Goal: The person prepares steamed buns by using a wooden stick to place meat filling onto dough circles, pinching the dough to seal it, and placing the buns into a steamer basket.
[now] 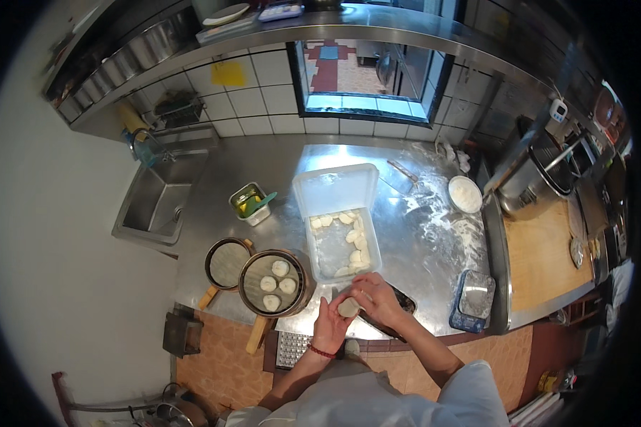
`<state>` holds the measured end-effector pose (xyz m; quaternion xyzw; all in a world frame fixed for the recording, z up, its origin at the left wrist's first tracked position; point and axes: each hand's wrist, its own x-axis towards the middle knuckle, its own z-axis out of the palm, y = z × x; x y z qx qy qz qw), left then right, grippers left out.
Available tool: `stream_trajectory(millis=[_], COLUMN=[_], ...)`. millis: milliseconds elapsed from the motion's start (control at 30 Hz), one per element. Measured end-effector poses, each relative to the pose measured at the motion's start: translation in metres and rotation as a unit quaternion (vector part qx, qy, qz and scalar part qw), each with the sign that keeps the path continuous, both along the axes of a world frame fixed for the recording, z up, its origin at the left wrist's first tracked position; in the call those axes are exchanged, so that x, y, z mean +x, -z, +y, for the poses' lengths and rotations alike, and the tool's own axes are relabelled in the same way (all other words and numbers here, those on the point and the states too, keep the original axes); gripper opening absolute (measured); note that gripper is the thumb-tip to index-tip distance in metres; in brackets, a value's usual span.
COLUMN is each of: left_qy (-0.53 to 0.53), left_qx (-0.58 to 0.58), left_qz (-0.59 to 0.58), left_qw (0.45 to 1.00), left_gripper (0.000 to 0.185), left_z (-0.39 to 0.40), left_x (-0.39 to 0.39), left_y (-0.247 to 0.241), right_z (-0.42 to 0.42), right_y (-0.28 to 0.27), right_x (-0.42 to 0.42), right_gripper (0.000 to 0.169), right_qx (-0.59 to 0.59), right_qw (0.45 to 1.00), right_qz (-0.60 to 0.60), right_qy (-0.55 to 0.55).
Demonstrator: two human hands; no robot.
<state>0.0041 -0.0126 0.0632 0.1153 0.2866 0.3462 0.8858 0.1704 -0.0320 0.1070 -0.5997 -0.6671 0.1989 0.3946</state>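
Observation:
A small round of pale dough (348,307) lies on the fingers of my left hand (328,326), which wears a red bead bracelet. Close against it from the right is my right hand (380,302), its fingers bent at the dough's edge; whether it grips anything is hidden. Beneath my right hand sits a dark-rimmed tray (406,300), mostly covered by the hand and forearm. Just beyond both hands stands a plastic box (328,256) with its lid raised, holding several dough pieces (355,248). To the left, a round steamer (247,301) holds several filled buns (280,268).
A second steamer (227,264) with a wooden handle sits further left. Behind it is a small container (256,215) with yellow liquid and a green utensil. On the right are a flour bowl (465,194) and a kitchen scale (474,301). A sink (157,205) lies far left.

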Motion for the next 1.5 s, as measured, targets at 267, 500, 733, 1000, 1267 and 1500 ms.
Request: stream_trajectory(millis=[267,500,733,1000,1267,1500], left_qy=[0.081,0.131,0.114,0.143,0.091,0.123], left_qx=[0.121,0.077,0.063,-0.034,-0.008,0.017], left_qz=[0.093,0.051,0.127,0.033,0.07,0.084], left_qw=[0.985,0.987,0.983,0.989,0.993,0.989], left_gripper=[0.068,0.081,0.061,0.039,0.025,0.026], left_z=[-0.035,-0.038,-0.053,-0.048,-0.039,-0.045], left_x=[0.02,-0.001,0.002,-0.008,-0.021,-0.036], left_y=[-0.029,0.011,0.008,0.06,0.042,0.063], right_z=[-0.009,-0.045,-0.082,-0.095,-0.142,-0.136], right_y=[0.014,0.04,0.008,0.015,0.008,0.064], right_x=[-0.026,-0.007,0.0,-0.016,-0.007,-0.021], right_gripper=[0.031,0.03,0.019,0.018,0.026,0.027], right_qx=[0.044,-0.092,-0.1,0.014,-0.168,-0.285], right_qw=[0.976,0.976,0.994,0.99,0.935,0.906], right_qz=[-0.172,0.193,0.027,-0.132,-0.229,-0.233], right_qy=[0.124,0.043,-0.044,-0.039,0.212,0.209])
